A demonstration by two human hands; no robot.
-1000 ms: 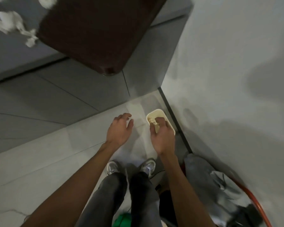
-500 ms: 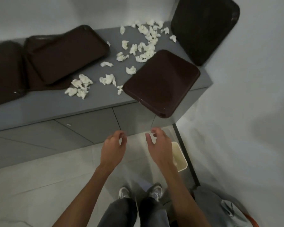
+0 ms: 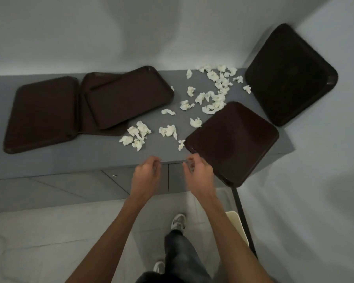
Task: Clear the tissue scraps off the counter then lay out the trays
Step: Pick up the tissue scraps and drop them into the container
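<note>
Counter (image 3: pixel 49 160): grey, set along the wall.

Tissue scraps (image 3: pixel 213 94): white, crumpled, many pcs. All lie on the counter top, from centre to right. They are thickest at the back right, with a loose cluster near front centre.

Trays: five, dark brown.
- Left-end tray (image 3: pixel 43 113): flat at the counter's left end.
- Lower tray (image 3: pixel 90 82) and upper tray (image 3: pixel 129 97): left of counter centre. The upper sits askew on the lower.
- Overhanging tray (image 3: pixel 233 139): counter's right front, one corner past the front edge.
- Leaning tray (image 3: pixel 290 74): counter's right end, propped vs. the wall.

L hand (image 3: pixel 146 176): at the counter's front edge, centre. Fingers loosely curled, nothing held.

R hand (image 3: pixel 198 176): same edge, just beside the overhanging tray. Fingers loosely curled, slightly blurred, nothing seen in the grip. Contact w/ that tray: cannot tell.

Bin (image 3: pixel 236 223): cream, on the floor below the counter's right end, partly behind the R forearm.
</note>
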